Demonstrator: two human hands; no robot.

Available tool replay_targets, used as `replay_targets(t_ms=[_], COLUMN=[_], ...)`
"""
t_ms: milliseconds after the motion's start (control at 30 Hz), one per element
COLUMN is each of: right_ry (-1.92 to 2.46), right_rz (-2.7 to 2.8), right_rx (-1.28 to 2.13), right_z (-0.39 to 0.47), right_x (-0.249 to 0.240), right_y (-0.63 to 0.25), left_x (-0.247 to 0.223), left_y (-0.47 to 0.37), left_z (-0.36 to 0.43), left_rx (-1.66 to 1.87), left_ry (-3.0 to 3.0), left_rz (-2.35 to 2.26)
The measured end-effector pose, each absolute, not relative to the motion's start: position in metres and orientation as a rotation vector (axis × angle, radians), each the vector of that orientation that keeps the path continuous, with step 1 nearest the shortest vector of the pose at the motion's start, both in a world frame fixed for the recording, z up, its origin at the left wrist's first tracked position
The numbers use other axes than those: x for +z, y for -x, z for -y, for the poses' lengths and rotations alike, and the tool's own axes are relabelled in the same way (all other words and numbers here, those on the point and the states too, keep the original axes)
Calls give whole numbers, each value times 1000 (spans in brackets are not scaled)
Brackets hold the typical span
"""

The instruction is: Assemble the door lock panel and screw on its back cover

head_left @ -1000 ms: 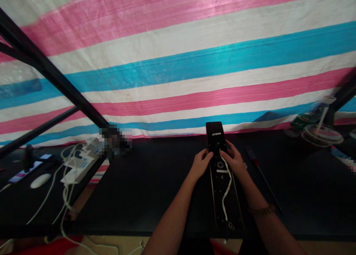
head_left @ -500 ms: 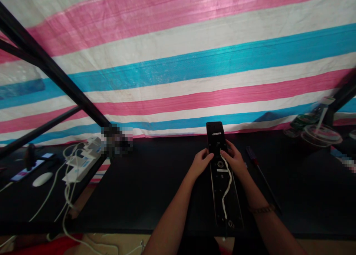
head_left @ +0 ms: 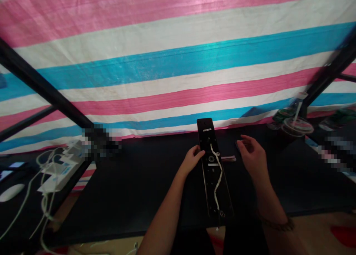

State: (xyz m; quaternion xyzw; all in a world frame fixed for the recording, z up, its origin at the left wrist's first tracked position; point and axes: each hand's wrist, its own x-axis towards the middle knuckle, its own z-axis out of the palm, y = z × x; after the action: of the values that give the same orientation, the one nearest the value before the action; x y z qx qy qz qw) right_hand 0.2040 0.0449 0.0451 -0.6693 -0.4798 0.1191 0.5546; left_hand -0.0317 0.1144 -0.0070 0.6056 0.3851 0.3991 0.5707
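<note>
A long black panel lies lengthwise before me. It has a round fitting and a pale label, and a white cable winds down its face. My left hand grips its left edge, thumb on top. On the other side, my right hand is curled over the handle of a screwdriver; its dark end shows beside my thumb, and hand and arm hide the rest. Between panel and right hand lies a small pinkish packet or strip, its kind unclear.
A lidded plastic cup with a straw and a plastic bottle stand at the back right. To the left are a white power strip with tangled cables and a white mouse. Behind the black table hangs a striped sheet.
My right hand has left the panel and its cable and moved right to the screwdriver. My left hand stays on the panel. The view has turned slightly right, and the pinkish item is uncovered.
</note>
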Motion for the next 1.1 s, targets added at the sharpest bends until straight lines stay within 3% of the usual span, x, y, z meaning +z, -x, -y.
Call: replay_targets(t_ms=[100, 300, 467, 600, 700, 833, 1100], right_ry=[1918, 2279, 1957, 1517, 1244, 1142, 1194], right_rz=[1395, 1490, 1440, 1037, 936, 1200, 1478], right_rx=[224, 544, 835, 1086, 937, 759, 512], right_z=[-21, 16, 13, 16, 26, 31, 17], right_x=[31, -14, 4, 35, 56, 69, 50], right_y=[-238, -266, -254, -227, -192, -146, -123], left_x=[-6, -5, -1, 1, 0, 0, 2], left_y=[32, 35, 37, 38, 38, 37, 36], left_z=[-116, -118, -116, -116, -117, -118, -117], left_rx=[916, 885, 856, 852, 854, 858, 867], left_ry=[-1415, -1398, -1375, -1369, -1368, -1376, -1393], left_rz=[-872, -831, -789, -781, -783, -783, -781])
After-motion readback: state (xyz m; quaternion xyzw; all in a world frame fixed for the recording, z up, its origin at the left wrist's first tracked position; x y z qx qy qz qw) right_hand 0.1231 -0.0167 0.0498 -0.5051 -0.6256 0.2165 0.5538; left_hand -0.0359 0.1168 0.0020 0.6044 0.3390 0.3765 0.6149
